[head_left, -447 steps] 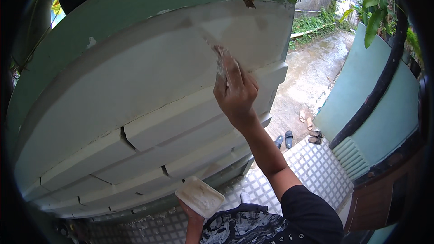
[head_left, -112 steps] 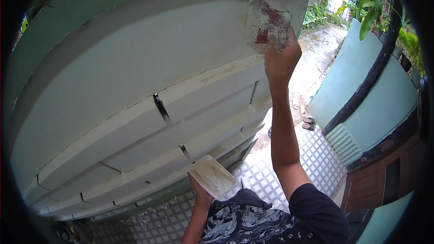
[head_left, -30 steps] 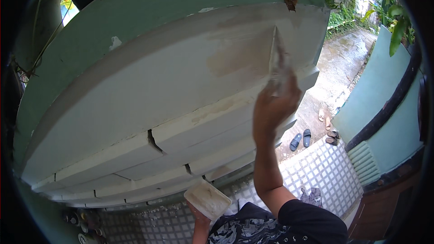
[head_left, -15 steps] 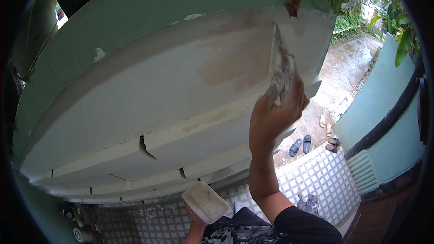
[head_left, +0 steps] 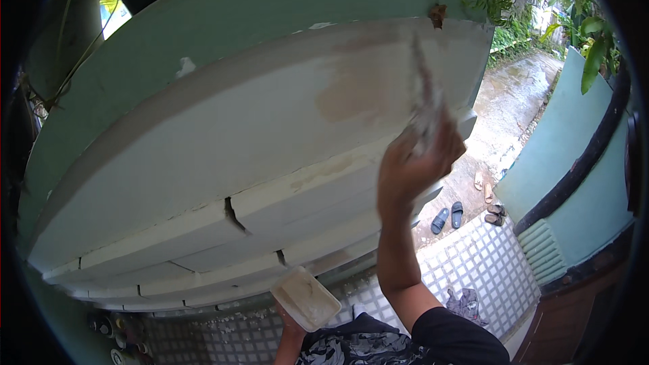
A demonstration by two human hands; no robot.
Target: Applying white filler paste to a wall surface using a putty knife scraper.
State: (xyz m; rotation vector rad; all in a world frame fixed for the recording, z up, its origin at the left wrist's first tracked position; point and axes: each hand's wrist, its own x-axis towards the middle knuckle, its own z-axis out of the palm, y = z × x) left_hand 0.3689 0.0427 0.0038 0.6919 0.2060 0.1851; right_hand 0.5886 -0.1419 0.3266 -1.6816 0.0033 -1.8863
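My right hand (head_left: 420, 165) is raised in front of a white wall band (head_left: 236, 108), its fingers wrapped round a putty knife (head_left: 426, 88). The knife is smeared by motion, with whitish filler on it and its blade pointing up. Whether the blade touches the wall, I cannot tell. A damp brownish patch (head_left: 351, 91) marks the wall just left of the blade. Low in front of my body, my left hand (head_left: 291, 330) grips a shallow rectangular tub (head_left: 307, 299) from the left side. Pale paste coats the inside of the tub; most of those fingers are hidden beneath it.
Stepped white ledges (head_left: 291, 186) with dark gaps run below the band. A green painted strip (head_left: 223, 23) lies above it, with a dry leaf (head_left: 438, 17) hanging. Sandals (head_left: 441, 220) and a crumpled cloth (head_left: 468, 307) lie on the ground to the right. Cans (head_left: 116, 357) stand at lower left.
The view has shifted slightly, so the wall's left part sits farther right. My right hand still holds the putty knife upright, now blurred. The tub has barely moved.
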